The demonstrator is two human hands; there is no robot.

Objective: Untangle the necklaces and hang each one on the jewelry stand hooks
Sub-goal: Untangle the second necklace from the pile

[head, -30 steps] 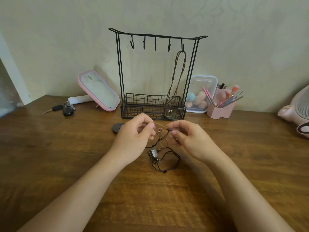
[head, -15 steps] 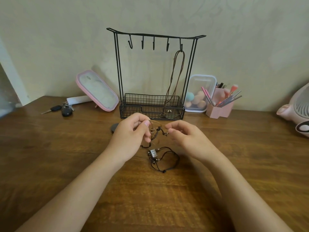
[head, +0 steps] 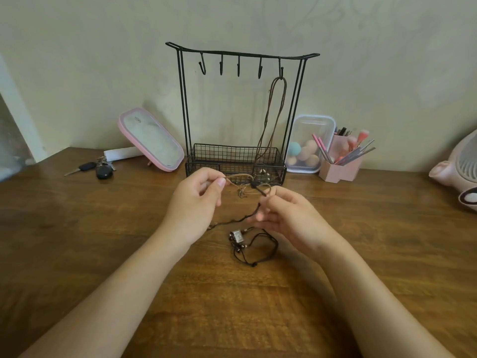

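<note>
A black wire jewelry stand rises at the back of the wooden table, with several hooks on its top bar. One brown cord necklace hangs from the rightmost hook into the stand's basket. My left hand and my right hand both pinch a tangle of tan and dark cords held just above the table in front of the basket. A dark beaded strand trails down from the tangle. A black cord necklace with a square silver pendant lies on the table below my hands.
A pink-framed mirror leans at the left of the stand, with keys further left. A clear box of sponges and a pink brush holder stand at the right. A pink fan sits at the right edge.
My hands have drawn apart and risen slightly, stretching the tan cord between them. The dark strand now hangs out from the tangle.
</note>
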